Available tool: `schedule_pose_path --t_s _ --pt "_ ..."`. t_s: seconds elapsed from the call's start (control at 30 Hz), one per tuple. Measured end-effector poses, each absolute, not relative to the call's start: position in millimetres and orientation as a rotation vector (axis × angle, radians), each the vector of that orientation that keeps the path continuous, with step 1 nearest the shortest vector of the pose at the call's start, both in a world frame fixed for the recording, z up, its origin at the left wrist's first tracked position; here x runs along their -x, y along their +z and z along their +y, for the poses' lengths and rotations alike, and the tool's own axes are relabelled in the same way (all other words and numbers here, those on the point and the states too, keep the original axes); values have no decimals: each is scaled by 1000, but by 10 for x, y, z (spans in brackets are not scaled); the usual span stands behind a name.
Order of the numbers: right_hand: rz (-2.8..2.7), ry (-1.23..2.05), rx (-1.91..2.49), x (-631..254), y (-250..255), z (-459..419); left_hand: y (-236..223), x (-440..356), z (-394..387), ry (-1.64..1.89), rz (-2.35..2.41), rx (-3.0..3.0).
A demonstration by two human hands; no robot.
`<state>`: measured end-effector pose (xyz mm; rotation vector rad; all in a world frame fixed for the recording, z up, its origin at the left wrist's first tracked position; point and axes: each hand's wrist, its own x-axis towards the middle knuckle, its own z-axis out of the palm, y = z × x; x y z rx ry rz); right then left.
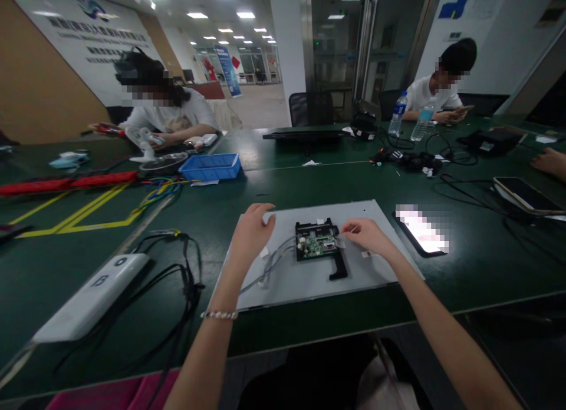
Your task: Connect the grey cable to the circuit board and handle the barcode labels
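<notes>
A: Where does the board lie?
B: Near the middle of the white panel, on the green tabletop, between the two hands. It sits in a black bracket, whose one arm reaches toward the person.
A: Which hand is nearer?
B: The right hand. The board lies just to the left of its fingertips; the board's long axis runs roughly left to right, so that hand meets a short end.
A: Its pose?
B: Forearm slanting in from the lower right, palm low, fingertips drawn close at the board's right edge. Whether they clamp anything there I cannot tell; it is too small.
A: And the left hand?
B: Raised over the panel's left side, apart from the board. Fingers curl, thumb stands off from them, nothing visible between. Grey leads run from the board's left end toward that forearm.
</notes>
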<state>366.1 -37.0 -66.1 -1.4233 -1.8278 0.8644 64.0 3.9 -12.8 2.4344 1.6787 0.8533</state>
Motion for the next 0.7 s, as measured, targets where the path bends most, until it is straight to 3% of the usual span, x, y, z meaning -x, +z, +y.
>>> schedule_pose_path --t_s 0.33,0.7 --pt "-1842 774 1466 -3602 -710 -404 -638 18 206 642 1859 -2184" --pt "-1875 568 1494 -3572 -723 -419 -467 -53 123 807 1710 -1974"
